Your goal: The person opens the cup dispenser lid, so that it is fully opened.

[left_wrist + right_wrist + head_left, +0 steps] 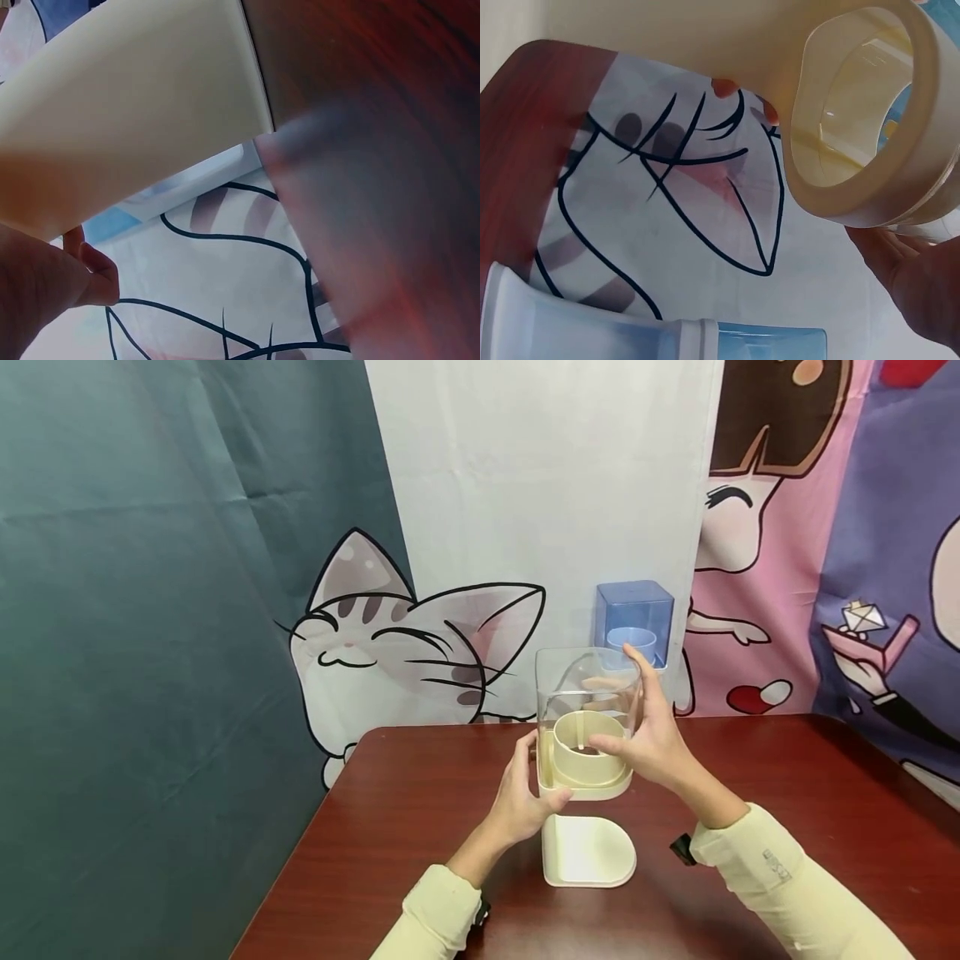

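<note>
Both hands hold up a cream container with a clear, see-through upper part (588, 675) and a round cream ring (590, 767) near its lower end. My left hand (523, 806) grips its lower left side, thumb across the bottom edge. On the right side, my right hand (654, 743) holds it with the thumb at the ring and a finger along the clear wall. Below it on the table lies a flat cream base (588, 852) with one rounded end. Up close, the ring's opening (855, 112) shows in the right wrist view, and the cream wall (142, 97) fills much of the left wrist view.
A translucent blue box (634, 622) stands behind the held container. The right wrist view shows its blue part (772, 343) joined to a whitish body (585, 322). The dark red table (420, 827) ends at a printed cloth backdrop (480, 510).
</note>
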Action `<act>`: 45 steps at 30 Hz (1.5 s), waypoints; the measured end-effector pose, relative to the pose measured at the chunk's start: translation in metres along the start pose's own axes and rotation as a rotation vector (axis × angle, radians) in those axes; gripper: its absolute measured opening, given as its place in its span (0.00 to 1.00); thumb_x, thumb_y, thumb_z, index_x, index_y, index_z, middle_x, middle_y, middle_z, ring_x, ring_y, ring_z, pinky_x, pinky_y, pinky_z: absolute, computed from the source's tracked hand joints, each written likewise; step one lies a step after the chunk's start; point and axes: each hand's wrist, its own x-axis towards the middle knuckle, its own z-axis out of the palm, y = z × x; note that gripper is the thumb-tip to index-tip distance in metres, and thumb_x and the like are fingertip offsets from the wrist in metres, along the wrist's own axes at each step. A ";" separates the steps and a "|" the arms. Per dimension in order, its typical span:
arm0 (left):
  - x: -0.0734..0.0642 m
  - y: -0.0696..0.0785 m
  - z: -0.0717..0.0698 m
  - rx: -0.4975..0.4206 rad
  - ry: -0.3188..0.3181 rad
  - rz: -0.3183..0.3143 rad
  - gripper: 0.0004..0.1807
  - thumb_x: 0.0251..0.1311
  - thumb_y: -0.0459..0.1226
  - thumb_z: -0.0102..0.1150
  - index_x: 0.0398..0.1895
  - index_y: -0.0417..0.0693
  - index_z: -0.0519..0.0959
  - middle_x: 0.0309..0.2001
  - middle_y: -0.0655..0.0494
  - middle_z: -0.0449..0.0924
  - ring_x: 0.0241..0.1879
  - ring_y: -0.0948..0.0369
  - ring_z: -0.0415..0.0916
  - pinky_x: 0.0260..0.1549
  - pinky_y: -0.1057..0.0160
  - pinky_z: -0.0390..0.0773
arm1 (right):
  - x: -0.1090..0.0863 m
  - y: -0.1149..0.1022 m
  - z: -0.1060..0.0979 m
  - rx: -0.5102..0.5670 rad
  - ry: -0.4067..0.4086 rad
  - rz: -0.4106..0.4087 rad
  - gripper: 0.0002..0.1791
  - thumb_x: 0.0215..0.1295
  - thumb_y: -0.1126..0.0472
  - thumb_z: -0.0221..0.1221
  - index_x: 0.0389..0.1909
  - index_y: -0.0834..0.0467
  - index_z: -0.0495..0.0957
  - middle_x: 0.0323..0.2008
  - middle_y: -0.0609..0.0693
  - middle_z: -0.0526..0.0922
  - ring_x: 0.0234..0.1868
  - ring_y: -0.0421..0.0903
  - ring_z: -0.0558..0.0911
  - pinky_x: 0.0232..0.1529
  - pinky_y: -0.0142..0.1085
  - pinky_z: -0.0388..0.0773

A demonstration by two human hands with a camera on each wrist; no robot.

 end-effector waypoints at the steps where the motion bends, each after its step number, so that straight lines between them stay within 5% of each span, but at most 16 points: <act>1: 0.001 0.000 0.000 0.002 0.005 0.001 0.53 0.52 0.70 0.54 0.70 0.42 0.58 0.61 0.47 0.72 0.56 0.54 0.72 0.57 0.53 0.71 | 0.001 0.000 0.000 0.003 0.007 0.025 0.62 0.41 0.80 0.67 0.77 0.51 0.46 0.54 0.50 0.81 0.49 0.46 0.84 0.45 0.36 0.82; 7: 0.001 -0.002 -0.003 0.005 0.009 0.002 0.52 0.52 0.68 0.55 0.70 0.41 0.59 0.60 0.46 0.73 0.56 0.54 0.72 0.58 0.54 0.71 | 0.005 -0.001 0.002 0.039 0.018 0.074 0.59 0.45 0.78 0.66 0.77 0.49 0.48 0.53 0.50 0.81 0.50 0.46 0.84 0.46 0.38 0.82; 14: 0.001 0.000 -0.002 -0.006 -0.025 -0.006 0.55 0.51 0.73 0.51 0.70 0.43 0.58 0.58 0.50 0.74 0.54 0.56 0.72 0.56 0.55 0.71 | 0.001 -0.001 0.000 0.067 -0.041 -0.139 0.62 0.43 0.74 0.74 0.74 0.66 0.42 0.57 0.65 0.76 0.49 0.52 0.84 0.49 0.38 0.81; 17: 0.001 0.000 -0.001 -0.010 -0.028 -0.001 0.54 0.51 0.73 0.51 0.70 0.43 0.58 0.57 0.50 0.74 0.54 0.56 0.72 0.56 0.55 0.72 | 0.001 -0.001 -0.002 0.044 -0.047 -0.170 0.61 0.46 0.68 0.76 0.73 0.67 0.42 0.57 0.63 0.77 0.49 0.51 0.84 0.49 0.38 0.81; 27: 0.002 -0.002 -0.001 -0.012 -0.010 0.009 0.54 0.52 0.72 0.52 0.70 0.42 0.58 0.58 0.49 0.73 0.54 0.57 0.72 0.55 0.56 0.72 | 0.007 -0.009 -0.002 0.036 -0.006 0.095 0.57 0.48 0.77 0.66 0.76 0.48 0.48 0.54 0.50 0.80 0.47 0.51 0.84 0.47 0.40 0.81; 30: 0.002 -0.003 -0.001 -0.011 -0.012 0.009 0.54 0.52 0.72 0.52 0.70 0.42 0.59 0.57 0.49 0.74 0.54 0.57 0.72 0.55 0.55 0.72 | 0.006 -0.009 -0.001 0.036 -0.004 0.082 0.58 0.47 0.77 0.68 0.76 0.49 0.49 0.55 0.55 0.80 0.47 0.51 0.84 0.47 0.39 0.81; 37: 0.001 -0.003 -0.001 -0.007 -0.015 0.014 0.54 0.51 0.72 0.52 0.70 0.43 0.59 0.57 0.50 0.74 0.54 0.57 0.72 0.55 0.55 0.72 | 0.003 -0.007 0.000 0.013 -0.034 -0.092 0.62 0.38 0.81 0.70 0.74 0.64 0.45 0.58 0.66 0.76 0.49 0.47 0.84 0.48 0.37 0.81; 45: 0.001 -0.003 0.002 -0.015 -0.001 0.045 0.52 0.53 0.71 0.53 0.69 0.42 0.59 0.55 0.48 0.75 0.53 0.57 0.72 0.55 0.55 0.72 | 0.006 -0.010 -0.003 0.055 -0.007 0.072 0.56 0.48 0.77 0.68 0.76 0.50 0.51 0.55 0.56 0.81 0.47 0.51 0.85 0.47 0.41 0.82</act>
